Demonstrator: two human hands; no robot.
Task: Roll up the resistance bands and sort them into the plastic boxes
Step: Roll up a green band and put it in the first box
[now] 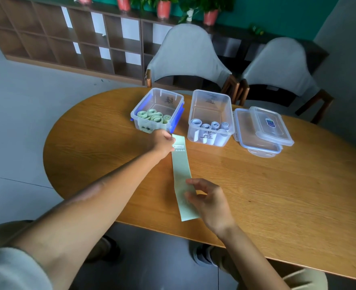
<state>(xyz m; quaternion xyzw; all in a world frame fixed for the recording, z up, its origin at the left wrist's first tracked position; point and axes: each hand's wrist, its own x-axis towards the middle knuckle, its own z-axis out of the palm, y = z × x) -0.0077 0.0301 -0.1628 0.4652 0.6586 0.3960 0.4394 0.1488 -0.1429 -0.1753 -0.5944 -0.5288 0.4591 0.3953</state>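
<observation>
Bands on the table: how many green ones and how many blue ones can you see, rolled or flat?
Green rolls in the left box: 4
Flat green band on the table: 1
Blue rolls in the right box: about 5; they overlap
Total: about 10

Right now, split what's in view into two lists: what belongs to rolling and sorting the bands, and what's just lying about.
Belongs to the job:
- flat green band, left hand at its far end, right hand near its near end
- blue-clipped box with green rolls
- clear box with pale blue rolls

Lying about:
- two lids
- two grey chairs
- shelf unit
- potted plants
</observation>
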